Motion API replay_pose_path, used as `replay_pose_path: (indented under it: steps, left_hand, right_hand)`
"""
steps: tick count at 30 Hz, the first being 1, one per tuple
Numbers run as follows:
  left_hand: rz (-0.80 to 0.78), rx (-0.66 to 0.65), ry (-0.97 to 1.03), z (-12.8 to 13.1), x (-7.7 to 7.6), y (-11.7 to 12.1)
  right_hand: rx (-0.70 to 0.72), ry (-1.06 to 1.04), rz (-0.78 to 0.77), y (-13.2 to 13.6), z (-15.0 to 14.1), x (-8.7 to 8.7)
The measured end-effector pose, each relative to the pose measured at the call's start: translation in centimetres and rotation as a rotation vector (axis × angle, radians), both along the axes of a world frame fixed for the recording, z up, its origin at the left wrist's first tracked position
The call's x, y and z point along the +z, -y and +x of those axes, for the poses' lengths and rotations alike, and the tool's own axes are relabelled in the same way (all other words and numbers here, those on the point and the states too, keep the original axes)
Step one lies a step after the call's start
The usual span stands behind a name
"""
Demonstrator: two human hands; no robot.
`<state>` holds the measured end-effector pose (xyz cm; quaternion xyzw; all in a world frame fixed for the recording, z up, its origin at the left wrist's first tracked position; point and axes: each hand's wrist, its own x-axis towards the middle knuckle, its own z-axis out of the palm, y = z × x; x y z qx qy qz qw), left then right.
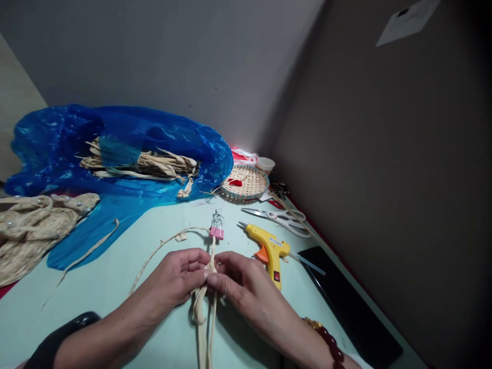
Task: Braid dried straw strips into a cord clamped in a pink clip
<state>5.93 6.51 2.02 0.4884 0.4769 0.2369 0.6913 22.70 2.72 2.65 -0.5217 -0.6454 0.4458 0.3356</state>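
Both hands meet over a pale, flat-fibre braid [212, 249] in the middle of the table. A pink binder clip [217, 233] grips the braid's far end. With thumb and fingers my left hand [180, 274] pinches the strands from the left. From the other side my right hand [240, 279] pinches them too, its thumb nearly touching the left one. Loose strands [202, 338] hang from the fingers toward the near edge. A thin twisted cord [161, 243] curves from the clip down to the left. The exact crossing of strands is partly hidden by the fingers.
A yellow glue gun [271, 248], white-handled scissors [284, 219] and a black flat object [346, 302] lie to the right. Behind are a woven basket [249, 192], a paper cup [265, 164] and a blue plastic bag [61, 148] with dried fibre [154, 165]. Woven fibrework [34, 233] sits left.
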Motion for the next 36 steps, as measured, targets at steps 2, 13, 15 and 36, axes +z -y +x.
replay_pose_path:
  steps: [2,13,15,36]
  left_hand:
    - [0.009,-0.015,0.004,0.0,-0.1,0.0]
    - [0.187,-0.034,0.044,0.2,-0.7,0.6]
    - [0.24,-0.012,-0.077,0.2,-0.4,0.9]
    - [0.431,-0.027,-0.393,0.3,0.7,2.4]
  right_hand:
    - [0.07,-0.108,-0.083,-0.4,-0.1,-0.4]
    - [0.111,-0.041,-0.048,-1.0,0.4,-0.7]
    - [0.075,0.077,0.02,-0.9,0.4,-0.4]
    - [-0.114,0.338,0.172,-0.4,-1.5,-0.7]
